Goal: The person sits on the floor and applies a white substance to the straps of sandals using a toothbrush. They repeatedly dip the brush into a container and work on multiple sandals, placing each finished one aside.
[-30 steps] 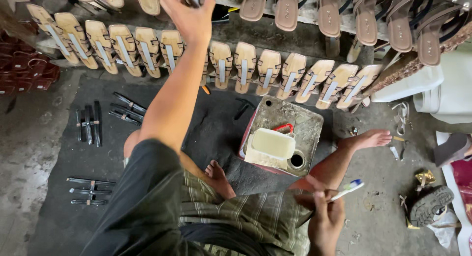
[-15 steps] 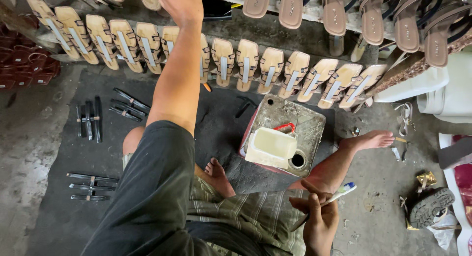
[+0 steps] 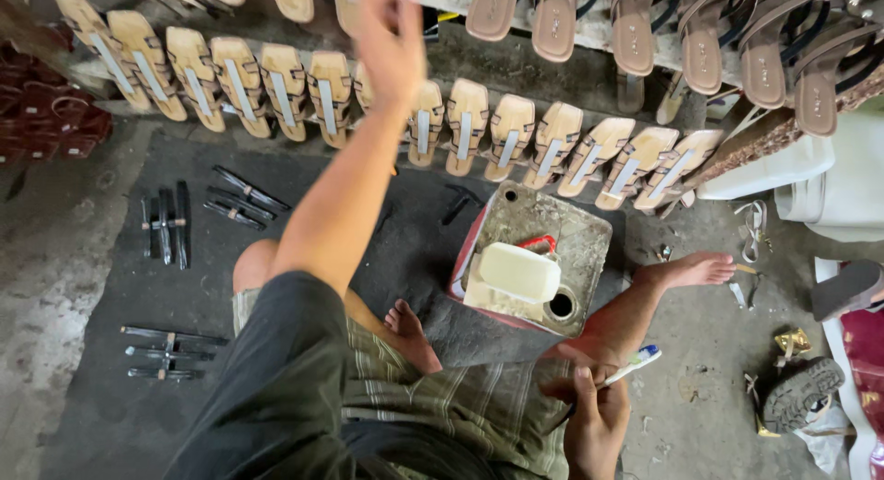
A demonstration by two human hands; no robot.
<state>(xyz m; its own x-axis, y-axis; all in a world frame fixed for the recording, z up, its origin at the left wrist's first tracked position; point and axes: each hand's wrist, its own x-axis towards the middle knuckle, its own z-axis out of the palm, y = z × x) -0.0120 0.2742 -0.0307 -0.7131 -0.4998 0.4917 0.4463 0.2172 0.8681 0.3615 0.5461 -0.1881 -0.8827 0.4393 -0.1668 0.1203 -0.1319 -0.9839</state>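
Head view, near to far: right hand (image 3: 594, 425) grips a toothbrush (image 3: 619, 373) by the knee, just short of the square tin (image 3: 534, 259) carrying a white tub (image 3: 516, 273). Left hand (image 3: 391, 42) reaches the leaning sandal row (image 3: 414, 121); blur hides its grip. Judged step: picking a sandal, which calls for a firm pinch.

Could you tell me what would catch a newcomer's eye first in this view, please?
The long row of tan sandal soles leaning side by side across the top stands out, with the left hand raised in front of them. Lower right, the right hand holds a toothbrush, beside a grimy square tin can with a white plastic container on top.
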